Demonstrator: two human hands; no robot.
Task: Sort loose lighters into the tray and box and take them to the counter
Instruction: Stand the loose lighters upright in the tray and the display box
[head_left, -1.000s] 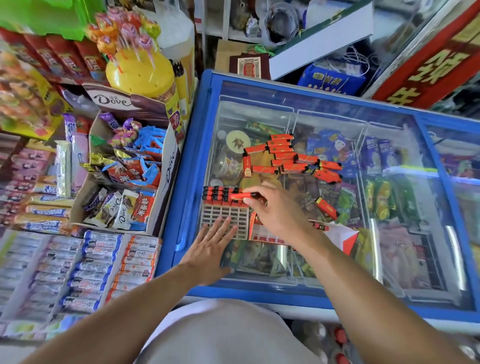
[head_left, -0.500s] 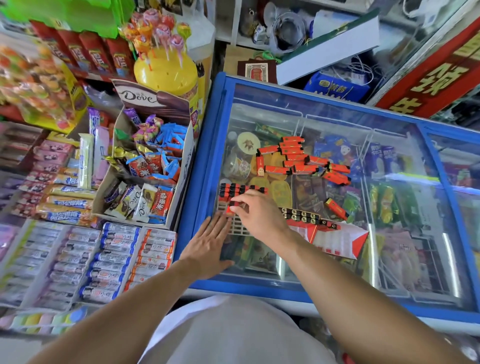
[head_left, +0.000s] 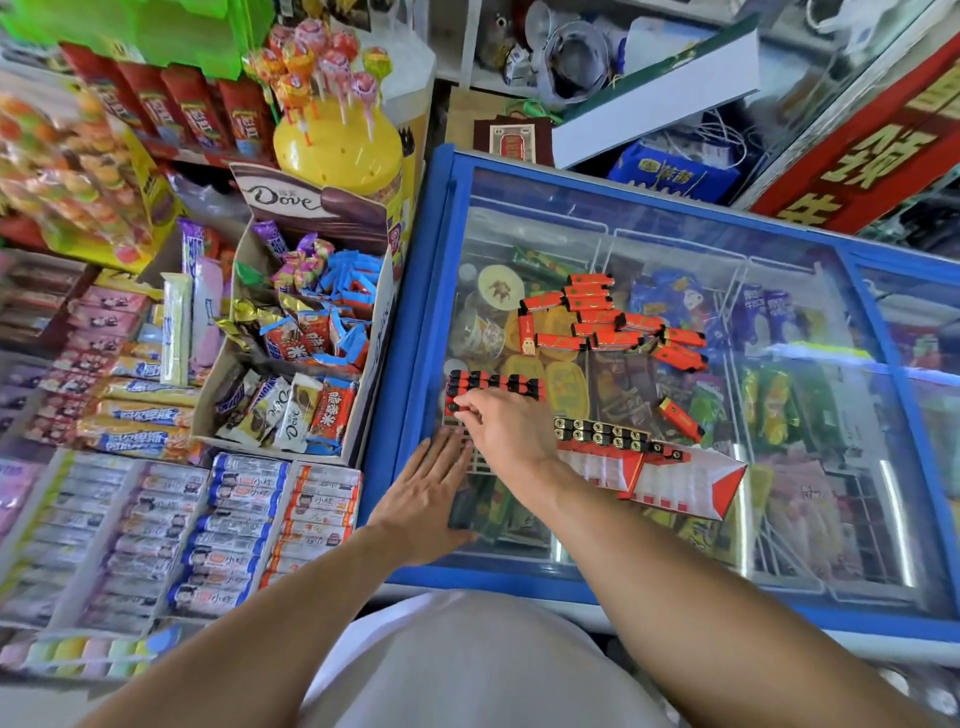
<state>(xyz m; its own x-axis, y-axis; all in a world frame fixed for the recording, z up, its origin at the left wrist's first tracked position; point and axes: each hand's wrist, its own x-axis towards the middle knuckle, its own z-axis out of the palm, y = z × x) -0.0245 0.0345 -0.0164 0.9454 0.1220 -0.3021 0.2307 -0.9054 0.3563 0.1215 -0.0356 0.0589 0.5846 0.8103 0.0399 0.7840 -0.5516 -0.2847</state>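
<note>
We see two bare arms reaching over a blue chest freezer (head_left: 410, 364) with a glass lid. A white grid tray (head_left: 480, 457) lies flat on the glass near the front left corner. Red lighters with black tops stand in a row (head_left: 496, 385) along the far edge of the tray. The right hand (head_left: 506, 426) is over the tray, and its fingers (head_left: 467, 408) are curled and pinch a lighter at the left end of that row. The left hand (head_left: 423, 499) lies flat on the glass, with its fingers straight and a little apart, and the tips touch the near edge of the tray. Just to the right of the tray sits a red and white box (head_left: 670, 480) with more lighters packed in it, black tops up. Farther back on the glass lies a pile of loose red lighters (head_left: 608, 325). One more loose lighter (head_left: 680, 418) lies alone to the right, near the box. To the left of the freezer stands a Dove candy box (head_left: 306, 343) full of sweets, and behind it a yellow lollipop stand (head_left: 337, 145).
</note>
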